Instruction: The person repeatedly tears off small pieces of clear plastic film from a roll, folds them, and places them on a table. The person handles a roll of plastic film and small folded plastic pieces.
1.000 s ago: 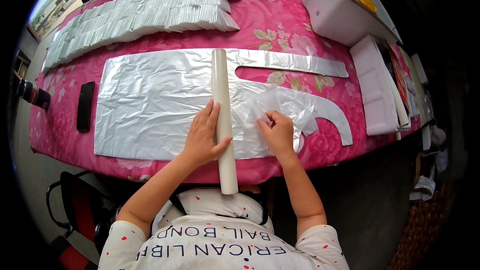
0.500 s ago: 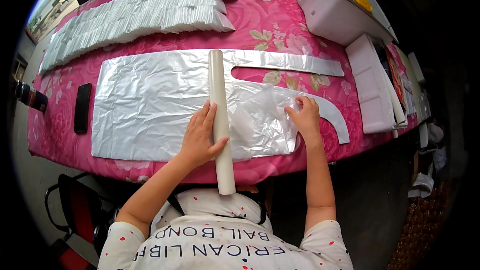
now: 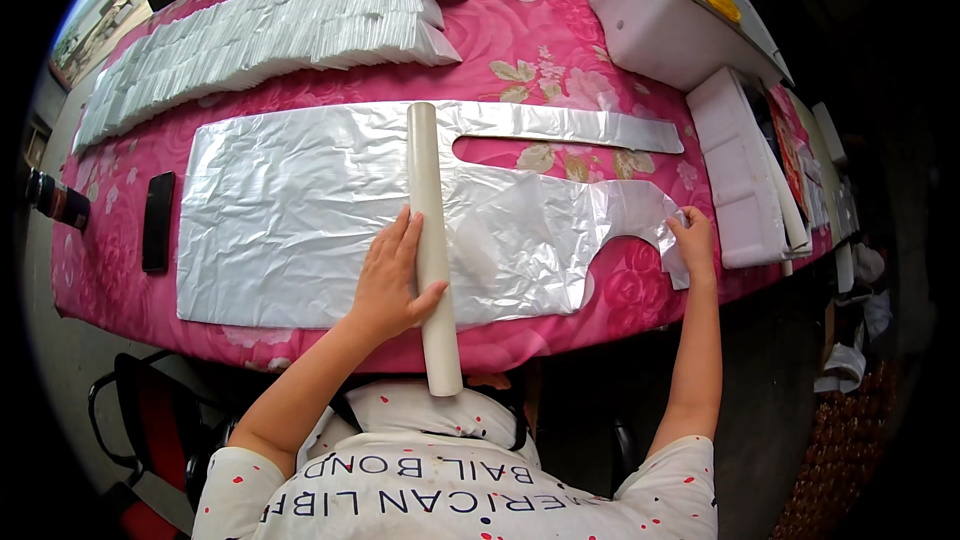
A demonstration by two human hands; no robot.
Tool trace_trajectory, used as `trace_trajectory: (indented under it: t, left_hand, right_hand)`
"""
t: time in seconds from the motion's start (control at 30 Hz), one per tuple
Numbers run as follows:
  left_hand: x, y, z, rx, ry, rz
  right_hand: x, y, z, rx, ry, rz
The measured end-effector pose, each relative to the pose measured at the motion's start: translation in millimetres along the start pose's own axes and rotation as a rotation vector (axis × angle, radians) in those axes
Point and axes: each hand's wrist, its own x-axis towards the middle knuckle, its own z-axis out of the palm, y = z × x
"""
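Note:
A thin, silvery-white plastic apron (image 3: 285,215) lies flat in front of me, its body to the left and two strap ends to the right. Across its middle a long pale tube (image 3: 428,175) runs from the far edge toward my body. My left hand (image 3: 385,285) rests on the sheet against the tube, fingers stretched out flat and the thumb over the tube. At the tip of the near curved strap (image 3: 635,202), my right hand (image 3: 697,243) has its fingers closed on the film. The far straight strap (image 3: 590,128) lies untouched. Whether several layers lie stacked is hard to tell.
Rows of folded white plastic packets (image 3: 270,40) stand along the far left of the pink flowered tablecloth (image 3: 560,15). A black phone (image 3: 158,222) and dark bottle (image 3: 60,198) are at the left. White foam boxes (image 3: 738,170) border the right; a red-black chair (image 3: 155,415) stands below left.
My right hand has moved right, from the crumpled film near the tube to the near strap's tip. That strap's film now spreads out to the right. My left hand stays on the tube.

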Motion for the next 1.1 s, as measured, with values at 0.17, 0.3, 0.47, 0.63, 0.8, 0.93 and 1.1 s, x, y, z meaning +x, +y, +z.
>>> trace_trajectory:
  t: [0.17,0.3,0.47,0.63,0.8,0.93,1.1]
  left_hand:
    - [-1.2,-0.9,-0.9,0.005,0.009,0.01]
    - [0.0,-0.8,1.2,0.004,0.002,0.019]
    - [-1.8,-4.5,-0.5,-0.002,0.014,0.022]
    - [-0.7,-4.3,0.9,0.001,0.002,0.017]
    - [-3.3,-9.7,-0.5,-0.16,0.095,0.01]
    - [-4.5,3.0,-11.5,-0.419,0.165,-0.049]
    - [4.3,32.1,-27.5,-0.567,0.072,-0.063]
  right_hand:
    - [-11.6,15.5,-8.2,-0.274,0.311,-0.027]
    - [-58.1,-92.2,26.3,-0.093,0.263,-0.228]
    - [-128.1,-195.7,104.6,0.172,-0.069,-0.586]
    - [-129.9,-212.3,154.7,0.041,-0.129,-0.533]
    - [-107.1,-196.3,132.2,0.796,-0.462,0.012]
    - [-111.8,-197.2,108.5,1.389,-0.465,0.303]
    - [-125.9,-214.6,106.1,1.612,-0.644,0.342]
